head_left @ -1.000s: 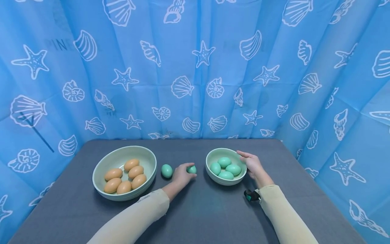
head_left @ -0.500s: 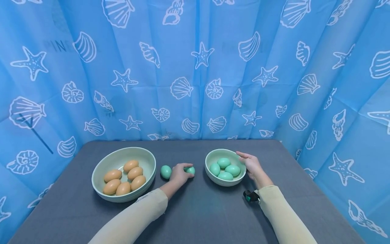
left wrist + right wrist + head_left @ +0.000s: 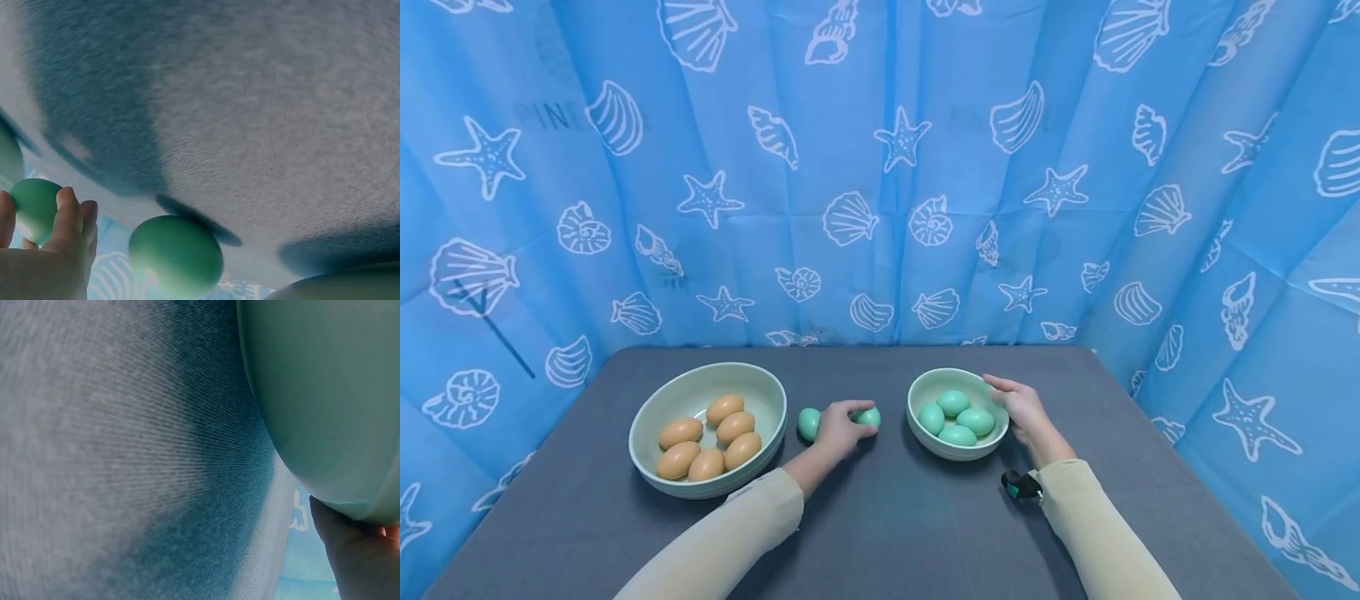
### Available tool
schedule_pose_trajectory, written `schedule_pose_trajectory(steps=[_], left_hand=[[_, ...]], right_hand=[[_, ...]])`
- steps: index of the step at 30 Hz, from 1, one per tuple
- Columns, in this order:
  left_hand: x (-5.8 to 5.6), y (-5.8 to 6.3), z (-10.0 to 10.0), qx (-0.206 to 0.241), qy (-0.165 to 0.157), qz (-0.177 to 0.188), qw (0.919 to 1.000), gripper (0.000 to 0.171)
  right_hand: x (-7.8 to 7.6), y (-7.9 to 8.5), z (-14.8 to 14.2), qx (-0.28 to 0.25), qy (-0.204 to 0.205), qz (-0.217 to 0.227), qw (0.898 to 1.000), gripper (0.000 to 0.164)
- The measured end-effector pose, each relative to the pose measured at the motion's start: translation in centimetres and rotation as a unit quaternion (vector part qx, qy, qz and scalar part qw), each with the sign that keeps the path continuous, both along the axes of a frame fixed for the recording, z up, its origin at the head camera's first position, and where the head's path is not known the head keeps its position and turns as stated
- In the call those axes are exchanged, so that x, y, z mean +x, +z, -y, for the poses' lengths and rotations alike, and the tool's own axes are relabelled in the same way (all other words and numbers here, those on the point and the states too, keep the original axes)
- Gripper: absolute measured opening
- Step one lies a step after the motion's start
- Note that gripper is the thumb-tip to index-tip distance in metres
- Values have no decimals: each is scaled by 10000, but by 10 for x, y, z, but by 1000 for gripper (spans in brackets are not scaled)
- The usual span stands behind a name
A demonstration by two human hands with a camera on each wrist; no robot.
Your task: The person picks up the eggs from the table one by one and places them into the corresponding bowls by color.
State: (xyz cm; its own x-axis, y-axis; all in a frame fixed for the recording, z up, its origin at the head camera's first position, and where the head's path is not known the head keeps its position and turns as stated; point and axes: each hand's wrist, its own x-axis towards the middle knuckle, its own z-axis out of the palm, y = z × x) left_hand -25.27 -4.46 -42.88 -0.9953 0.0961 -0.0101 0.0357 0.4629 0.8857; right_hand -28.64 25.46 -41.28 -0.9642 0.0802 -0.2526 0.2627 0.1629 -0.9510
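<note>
My left hand [image 3: 838,429] is between the two bowls, its thumb and fingers around a green egg [image 3: 868,418]. In the left wrist view that egg [image 3: 36,206] shows between the fingertips, with a strip of background between it and the tabletop. A second green egg [image 3: 808,423] lies on the table just left of this hand, partly hidden by it. My right hand [image 3: 1021,408] holds the right side of a small pale green bowl [image 3: 951,450], fingers at the rim. Several green eggs [image 3: 975,421] rest inside. The right wrist view shows the bowl's outer wall [image 3: 325,412] and a thumb against it.
A larger pale green bowl [image 3: 643,425] at the left holds several brown eggs [image 3: 735,427]. The grey table [image 3: 895,517] ends at a blue shell-patterned curtain [image 3: 880,275]. A small black item [image 3: 1018,485] hangs by the right cuff.
My left hand has shifted slightly left, so more of the green egg at its fingertips shows and the second egg is partly covered. My right hand and the small bowl stay in place.
</note>
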Motion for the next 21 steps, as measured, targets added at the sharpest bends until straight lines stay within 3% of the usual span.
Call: schedule_pose_trajectory(steps=[21], left_hand=[[11,23,-15,1068,-83,-63,9942,42]], right_hand=[[-1,-2,0,38,3,13,10000,44]])
